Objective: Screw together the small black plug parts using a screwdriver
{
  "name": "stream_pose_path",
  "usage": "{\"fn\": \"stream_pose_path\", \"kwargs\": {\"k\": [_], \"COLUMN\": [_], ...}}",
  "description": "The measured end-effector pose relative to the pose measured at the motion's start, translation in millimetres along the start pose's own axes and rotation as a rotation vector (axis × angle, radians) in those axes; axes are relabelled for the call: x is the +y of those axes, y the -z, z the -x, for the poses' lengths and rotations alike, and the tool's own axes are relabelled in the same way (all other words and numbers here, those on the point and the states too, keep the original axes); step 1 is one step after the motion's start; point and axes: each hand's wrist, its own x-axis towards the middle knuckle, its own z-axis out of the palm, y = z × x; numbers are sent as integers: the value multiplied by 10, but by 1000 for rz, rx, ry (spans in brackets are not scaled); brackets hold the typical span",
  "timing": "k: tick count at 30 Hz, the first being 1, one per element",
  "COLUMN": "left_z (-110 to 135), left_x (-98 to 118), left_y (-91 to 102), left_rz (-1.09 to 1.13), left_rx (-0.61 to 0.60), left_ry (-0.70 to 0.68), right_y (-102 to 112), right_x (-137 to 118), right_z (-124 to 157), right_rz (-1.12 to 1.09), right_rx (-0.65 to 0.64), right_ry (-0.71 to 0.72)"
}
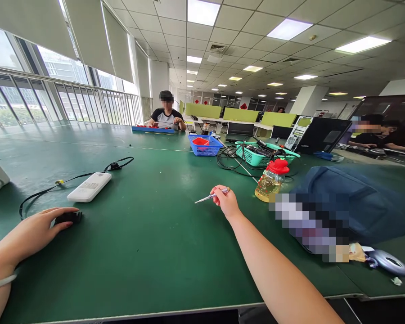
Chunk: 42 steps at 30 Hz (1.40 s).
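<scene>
The table [148,243] is plain deep green. The tool [209,196] in my right hand [227,202] is silvery, my nails [217,203] red (one flat shade). The little block [69,218] under my left hand [40,229] is black. The power bank [89,186] is white, its cable [47,189] black; one basket [205,147] is blue, the other basket [256,157] teal; the bottle [270,183] has a red cap [277,166].

No text, brand or number can be read. The white power bank [89,186] on the desk [148,243] carries grey print too small to make out, and the red signs [243,106] on the far wall are blurred.
</scene>
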Motion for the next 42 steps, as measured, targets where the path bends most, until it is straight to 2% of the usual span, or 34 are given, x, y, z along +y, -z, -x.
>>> {"fn": "stream_pose_path", "kwargs": {"k": [2, 5, 7, 11, 13, 15, 18, 22, 25, 29, 34, 38, 42], "left_z": [53, 181, 268, 346, 306, 210, 12, -160, -192, -220, -219, -181, -174], "left_x": [114, 503, 892, 1802, 2229, 2579, 2896, 2959, 2881, 2803, 2788, 2778, 2771], "left_y": [45, 135, 193, 241, 192, 79, -181, -509, -623, -658, -661, -650, -649], "left_rz": [-8, -24, 25, 169, 192, 191, 156, 232, 392, 586, 565, 541, 543], "left_rx": [-41, 33, 33, -43, -76, -121, -184, -173, -218, -284, -291, -275, -276], "left_ry": [-8, -120, -286, -605, -713, -731, -705, -615, -472, -349, -387, -402, -387], "right_y": [-3, -16, -31, -67, -76, -75, -67, -85, -127, -188, -236, -257, -267], "right_x": [-7, -28, -38, -30, -14, 8, 45, 47, -29, -197, -352, -370, -348], "right_z": [5, 21, 31, 35, 31, 25, 16, 18, 53, 150, 266, 289, 283], "right_rz": [6, 0, -11, -6, 15, 47, 105, 156, 204, 286, 374, 419, 461], "right_rx": [1, 25, 29, -29, -66, -105, -155, -196, -191, -170, -253, -333, -357], "right_ry": [3, 8, 1, -6, 4, 7, -15, -51, 14, 212, 419, 482, 490]}}
